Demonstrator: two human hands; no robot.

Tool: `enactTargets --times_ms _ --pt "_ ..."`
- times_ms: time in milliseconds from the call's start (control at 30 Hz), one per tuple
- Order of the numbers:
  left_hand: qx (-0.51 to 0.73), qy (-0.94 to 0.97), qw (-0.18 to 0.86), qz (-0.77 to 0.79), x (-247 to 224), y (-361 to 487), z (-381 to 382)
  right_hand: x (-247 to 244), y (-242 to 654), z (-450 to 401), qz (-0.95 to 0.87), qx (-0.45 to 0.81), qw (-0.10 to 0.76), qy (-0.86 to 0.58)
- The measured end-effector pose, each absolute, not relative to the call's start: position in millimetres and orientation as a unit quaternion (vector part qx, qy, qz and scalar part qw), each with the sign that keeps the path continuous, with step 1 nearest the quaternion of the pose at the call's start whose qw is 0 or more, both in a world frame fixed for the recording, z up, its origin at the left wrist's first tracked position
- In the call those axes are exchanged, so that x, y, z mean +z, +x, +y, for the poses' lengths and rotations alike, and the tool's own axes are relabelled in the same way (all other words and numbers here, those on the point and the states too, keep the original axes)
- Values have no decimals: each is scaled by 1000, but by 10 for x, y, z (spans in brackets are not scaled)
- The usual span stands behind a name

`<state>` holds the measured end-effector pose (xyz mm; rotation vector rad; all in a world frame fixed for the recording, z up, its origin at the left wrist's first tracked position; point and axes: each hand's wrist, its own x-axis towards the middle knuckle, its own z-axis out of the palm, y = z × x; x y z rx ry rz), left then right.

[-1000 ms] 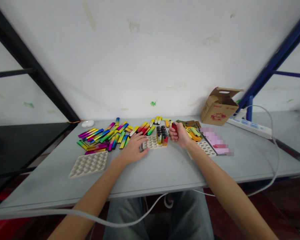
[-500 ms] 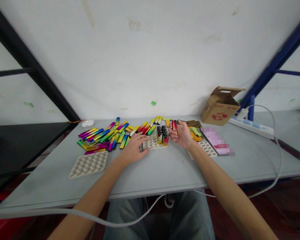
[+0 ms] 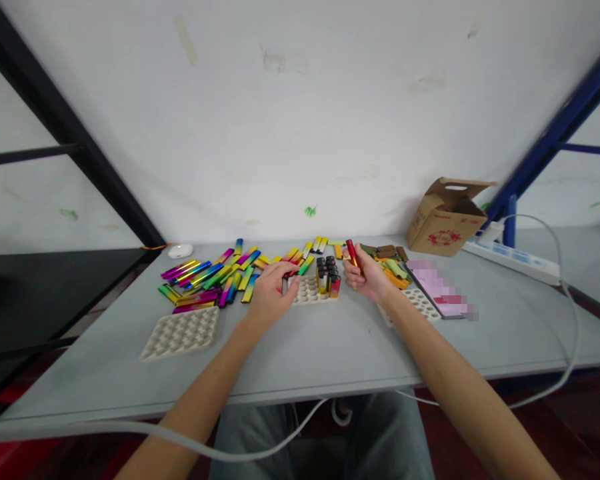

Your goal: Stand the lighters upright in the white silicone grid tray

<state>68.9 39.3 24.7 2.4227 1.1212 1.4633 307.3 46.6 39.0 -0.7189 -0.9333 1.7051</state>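
Observation:
My right hand is closed around a shiny red tube, which points up and tilts slightly left. My left hand curls over the left end of the middle pale tray. A bit of red shows between its thumb and fingers, but what it holds is mostly hidden. At the right end of this tray stand several upright black-topped tubes, yellowish and red below. Behind and left of my left hand lies a loose spread of shiny multicoloured tubes.
An egg-carton-like pale tray lies at left, and another holed tray sits under my right forearm. Nearby are orange and green pieces, a phone-like slab, a cardboard box, a power strip and a white case.
My right hand has turned the red tube, so it now shows end-up and tilted. My left hand has shifted slightly left on the tray, its fingers more curled. The view has moved a little.

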Motion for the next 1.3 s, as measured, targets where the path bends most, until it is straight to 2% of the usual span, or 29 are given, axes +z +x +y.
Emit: enactTargets --times_ms 133,300,367,500,733,1300 --pt "531 764 49 363 397 1038 351 400 3034 439 -427 671 516 -318" --pt "554 752 159 320 497 1408 451 354 2929 411 -557 446 592 -375" --pt "577 718 206 330 511 1473 478 356 2916 408 -581 404 601 -371" --pt "614 654 262 357 529 1505 472 363 2931 414 -600 383 593 -377" --pt "617 631 302 360 518 1497 509 305 2920 429 -618 337 589 -397" --pt "602 659 298 339 540 1487 487 360 2939 400 -643 354 563 -381"
